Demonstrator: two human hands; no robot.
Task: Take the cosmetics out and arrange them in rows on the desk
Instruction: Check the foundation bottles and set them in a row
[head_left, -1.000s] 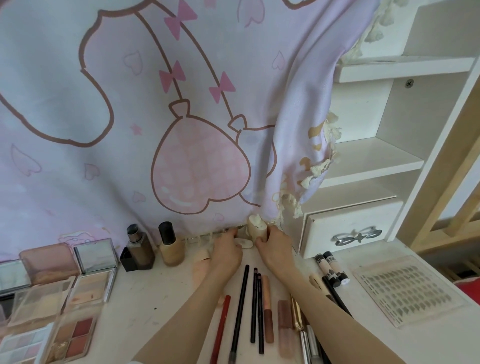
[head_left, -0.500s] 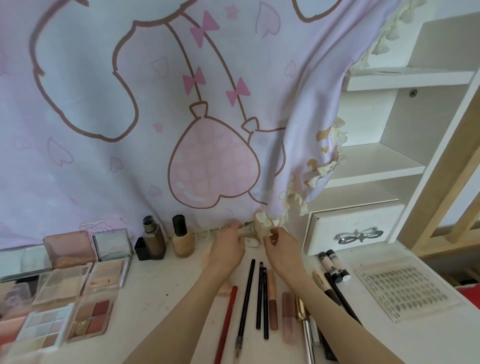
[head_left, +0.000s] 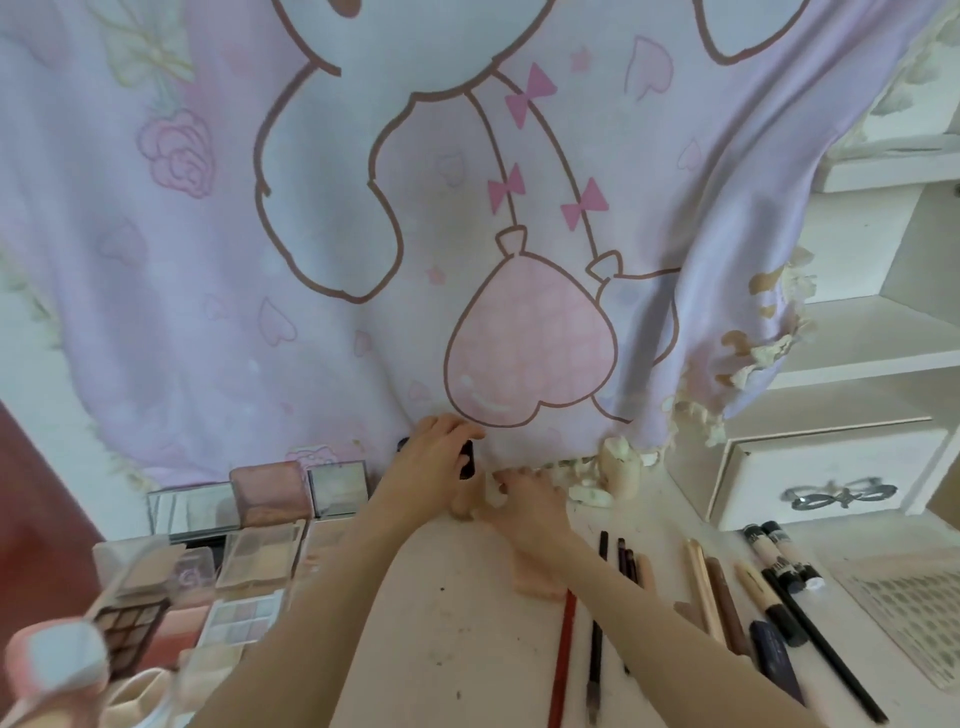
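Head view: left hand (head_left: 434, 460) closes over a black-capped bottle (head_left: 466, 460) at the back of the bench (head_left: 452, 623), against the pink curtain (head_left: 363, 208). Right hand (head_left: 524, 506) pinches a small white item (head_left: 493, 491) just beside it. Palettes (head_left: 249, 556) lie to the left, pencils (head_left: 597, 623) in a row to the right.

No text, label, brand or number can be read anywhere; a pale mark on one clear palette lid (head_left: 191, 577) is too blurred to tell.
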